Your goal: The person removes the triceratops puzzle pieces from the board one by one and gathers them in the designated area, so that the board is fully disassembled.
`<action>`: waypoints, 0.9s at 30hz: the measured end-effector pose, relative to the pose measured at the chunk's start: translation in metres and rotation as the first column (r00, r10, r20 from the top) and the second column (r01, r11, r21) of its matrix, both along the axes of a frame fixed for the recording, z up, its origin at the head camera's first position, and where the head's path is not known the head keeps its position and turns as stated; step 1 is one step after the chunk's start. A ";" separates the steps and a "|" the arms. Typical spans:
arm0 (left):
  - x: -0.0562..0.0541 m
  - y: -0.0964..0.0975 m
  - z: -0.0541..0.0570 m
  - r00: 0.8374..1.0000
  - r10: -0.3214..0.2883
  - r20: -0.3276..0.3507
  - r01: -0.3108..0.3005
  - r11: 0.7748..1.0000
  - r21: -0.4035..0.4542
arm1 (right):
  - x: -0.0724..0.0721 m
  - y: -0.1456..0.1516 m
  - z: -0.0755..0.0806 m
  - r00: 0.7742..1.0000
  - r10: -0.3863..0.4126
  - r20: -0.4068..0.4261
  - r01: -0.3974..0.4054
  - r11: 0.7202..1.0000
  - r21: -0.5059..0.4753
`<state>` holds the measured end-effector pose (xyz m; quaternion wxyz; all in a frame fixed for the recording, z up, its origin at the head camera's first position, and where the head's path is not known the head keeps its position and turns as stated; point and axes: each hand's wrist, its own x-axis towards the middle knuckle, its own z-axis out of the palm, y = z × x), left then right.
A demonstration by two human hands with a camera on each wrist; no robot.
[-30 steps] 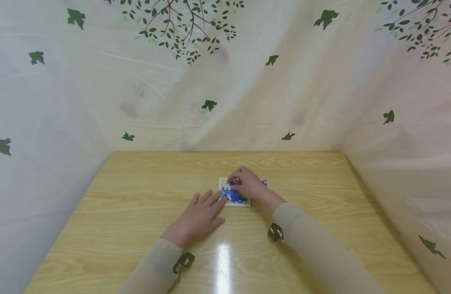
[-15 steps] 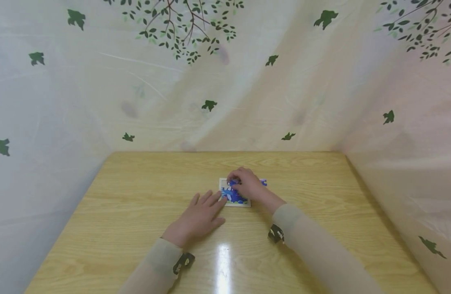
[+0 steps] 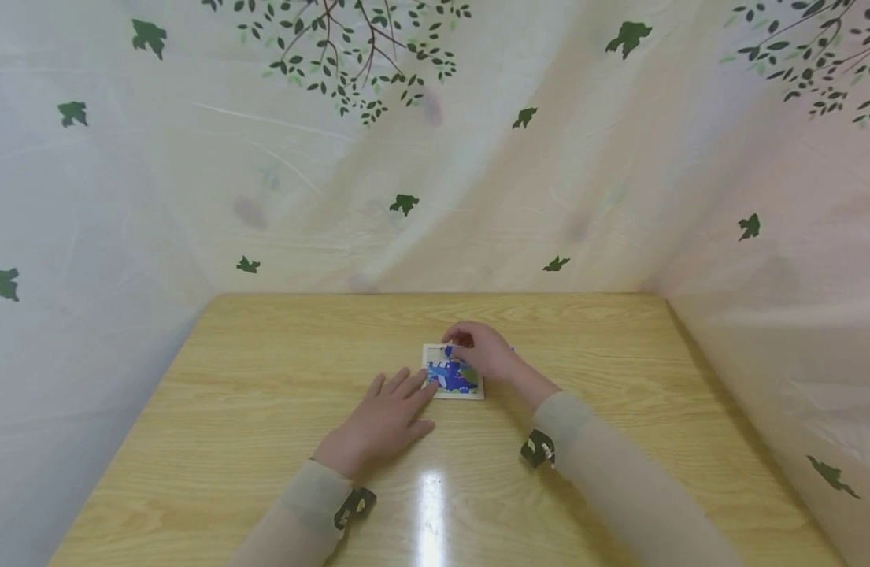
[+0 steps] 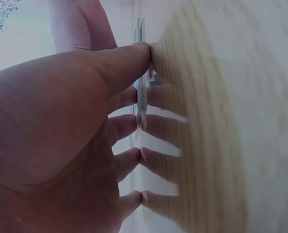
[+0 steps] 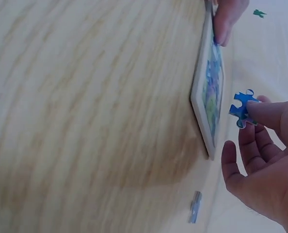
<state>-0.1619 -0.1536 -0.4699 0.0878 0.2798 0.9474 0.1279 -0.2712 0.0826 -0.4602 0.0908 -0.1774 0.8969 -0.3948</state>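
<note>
A small jigsaw puzzle in a white-rimmed tray (image 3: pixel 457 396) lies on the table, showing a blue dinosaur picture. The tray's upper part looks pale where no pieces sit. My right hand (image 3: pixel 487 352) is over the tray's far right part and pinches a blue jigsaw piece (image 5: pixel 243 108) between thumb and fingers, apart from the tray in the right wrist view. My left hand (image 3: pixel 381 417) lies with spread, straight fingers, its fingertips touching the tray's left side. In the left wrist view, the thumb (image 4: pixel 129 63) and fingertips rest at the table surface.
Another loose jigsaw piece (image 5: pixel 196 208) lies on the wooden table (image 3: pixel 279 362) just right of the tray, mostly hidden behind the right hand in the head view. A pale curtain (image 3: pixel 435 236) with leaf prints encloses the table's back and sides.
My right hand has shifted slightly right and up with the pinched jigsaw piece, uncovering more of the dinosaur picture. My left hand has stayed in place.
</note>
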 end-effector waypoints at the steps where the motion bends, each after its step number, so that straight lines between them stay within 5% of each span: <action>1: 0.000 0.000 0.000 1.000 0.001 0.000 -0.001 1.000 -0.002 | 0.000 0.001 0.002 1.000 -0.007 0.004 0.007 1.000 -0.007; 10: 0.001 0.000 0.001 1.000 0.007 0.006 -0.007 1.000 0.006 | -0.001 0.025 0.016 0.998 -0.055 0.001 0.055 0.997 -0.055; 27: 0.001 -0.001 -0.001 1.000 0.005 0.012 -0.005 1.000 0.006 | 0.000 0.098 0.023 0.995 -0.093 -0.047 0.095 0.995 0.041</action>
